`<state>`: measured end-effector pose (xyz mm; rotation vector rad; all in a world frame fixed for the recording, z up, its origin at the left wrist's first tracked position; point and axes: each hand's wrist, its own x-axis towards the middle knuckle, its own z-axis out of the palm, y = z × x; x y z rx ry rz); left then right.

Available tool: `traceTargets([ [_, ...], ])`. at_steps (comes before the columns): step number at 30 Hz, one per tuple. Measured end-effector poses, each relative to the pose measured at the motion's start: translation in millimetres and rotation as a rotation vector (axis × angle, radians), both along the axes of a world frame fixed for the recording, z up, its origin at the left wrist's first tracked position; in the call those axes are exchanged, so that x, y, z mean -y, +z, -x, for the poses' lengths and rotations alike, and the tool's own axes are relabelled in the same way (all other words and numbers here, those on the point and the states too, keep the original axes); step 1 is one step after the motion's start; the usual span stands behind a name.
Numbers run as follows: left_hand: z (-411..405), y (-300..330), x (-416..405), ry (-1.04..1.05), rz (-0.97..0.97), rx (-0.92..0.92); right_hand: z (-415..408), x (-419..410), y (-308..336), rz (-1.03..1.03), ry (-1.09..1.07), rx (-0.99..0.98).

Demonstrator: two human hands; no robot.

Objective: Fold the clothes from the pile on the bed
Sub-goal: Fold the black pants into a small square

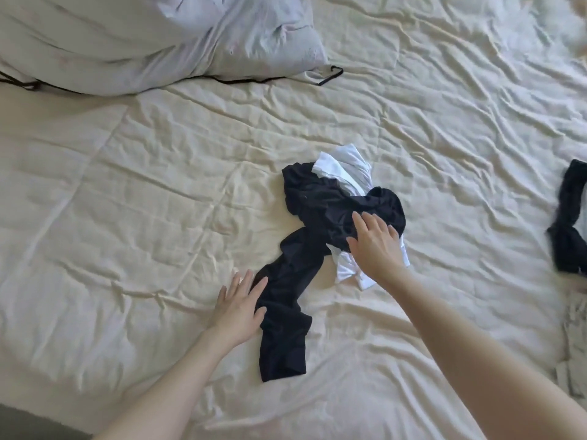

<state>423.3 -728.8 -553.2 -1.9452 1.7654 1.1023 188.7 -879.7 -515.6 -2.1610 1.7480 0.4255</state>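
Wrinkled cream bedding covers the bed (158, 192) from edge to edge, and I am looking down on it from head height. At the far left lies a pale pillow (152, 39) with a thin black strap (330, 76) trailing out from under its corner.

Near the middle sits the pile: a black garment (320, 211) bunched over a white garment (346, 173). The white cloth shows both beyond the black bundle and again nearer to me, under my right wrist. One long black part runs from the bundle towards me and to the left, ending flat on the bedding.

My right hand (376, 246) rests on top of the black bundle, fingers (360, 222) spread and fairly straight, pressing rather than grasping. My left hand (238, 308) lies beside the long black part, palm down, its fingers released and straight; the thumb side touches the cloth's edge.

At the right edge of the view lies another dark piece (570, 217), well apart from the pile. It is blurred, so I cannot tell what kind of garment it is.
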Motion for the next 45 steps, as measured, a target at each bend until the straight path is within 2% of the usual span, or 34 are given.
traceTargets([
  [4,-4.3,-37.0,-6.1,-0.055,-0.149,-0.036,-2.4,21.5,-41.8,0.012,0.028,-0.079],
  [7,-9.4,-43.7,-2.1,-0.032,-0.168,-0.093,-6.1,15.7,-56.5,0.106,0.018,-0.039],
  [9,-11.7,-39.9,4.1,0.021,-0.183,-0.151,-7.1,7.8,-54.9,0.117,-0.056,0.065],
  [12,-10.8,-25.5,11.4,0.125,-0.147,-0.217,-0.7,-5.5,-30.3,0.141,-0.272,0.320],
  [15,-1.3,-0.1,10.4,0.262,-0.020,-0.257,14.4,-28.5,5.8,0.151,-0.407,0.553],
  [17,10.1,22.0,8.8,0.274,0.119,-0.293,21.6,-49.1,29.1,0.029,-0.395,0.646],
  [21,40.0,73.9,14.9,0.039,0.347,-0.332,21.3,-92.0,64.3,-0.231,-0.328,0.773],
  [25,63.5,114.8,15.7,-0.153,0.396,-0.304,18.5,-116.2,102.8,-0.310,-0.301,0.907],
  [28,66.0,140.6,-5.1,-0.153,0.381,-0.320,24.0,-134.8,129.8,-0.355,-0.268,0.894],
  [31,59.0,162.4,-31.5,-0.027,0.422,-0.415,30.8,-155.8,151.7,-0.406,-0.231,0.889],
  [35,61.4,186.6,-52.3,-0.132,0.377,-0.412,29.7,-173.8,184.5,-0.414,-0.145,0.927],
  [38,68.9,209.9,-58.6,0.032,0.362,-0.548,28.0,-178.4,212.0,-0.416,-0.131,0.943],
  [41,56.1,241.7,-57.3,0.161,0.287,-0.595,38.6,-170.5,237.7,-0.291,-0.102,0.851],
  [45,38.9,305.3,-44.0,0.159,0.371,-0.631,52.3,-153.5,278.2,-0.320,-0.036,0.648],
])
